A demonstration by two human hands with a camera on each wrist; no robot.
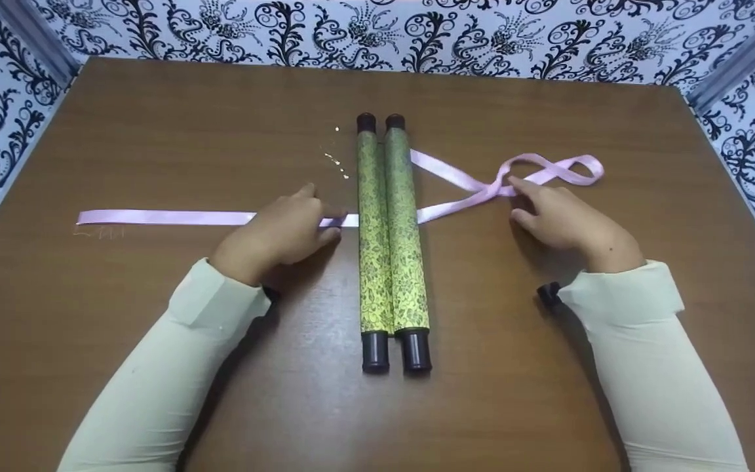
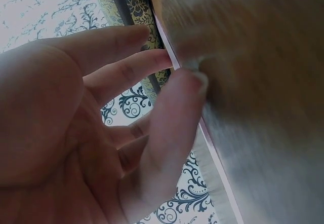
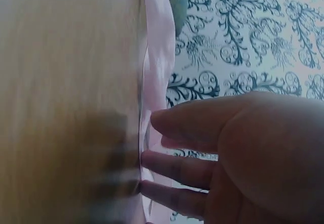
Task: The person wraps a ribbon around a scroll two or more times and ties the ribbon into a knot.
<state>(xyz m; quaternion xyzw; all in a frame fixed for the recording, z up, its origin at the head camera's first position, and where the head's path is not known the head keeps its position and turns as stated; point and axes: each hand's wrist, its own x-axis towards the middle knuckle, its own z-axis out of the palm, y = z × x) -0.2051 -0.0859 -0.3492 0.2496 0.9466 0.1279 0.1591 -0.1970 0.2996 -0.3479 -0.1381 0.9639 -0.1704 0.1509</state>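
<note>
A rolled scroll [image 1: 406,229] with two yellow-green patterned rollers and dark end caps lies upright in the head view, mid-table. Beneath it runs a pink ribbon [image 1: 168,217], its flat end stretching left and its looped part lying at right. My left hand [image 1: 279,229] is just left of the scroll, fingertips touching the ribbon; in the left wrist view a gap shows between thumb and fingers. On the other side, my right hand [image 1: 571,219] reaches the ribbon where it crosses itself. Its extended fingers [image 3: 177,169] touch the ribbon's edge in the right wrist view.
The brown wooden table [image 1: 122,144] bears everything. Small light flecks [image 1: 337,162] lie left of the scroll's upper part, and thin threads [image 1: 105,233] lie by the ribbon's left end. Black-and-white patterned covering [image 1: 364,33] borders the table's back and sides.
</note>
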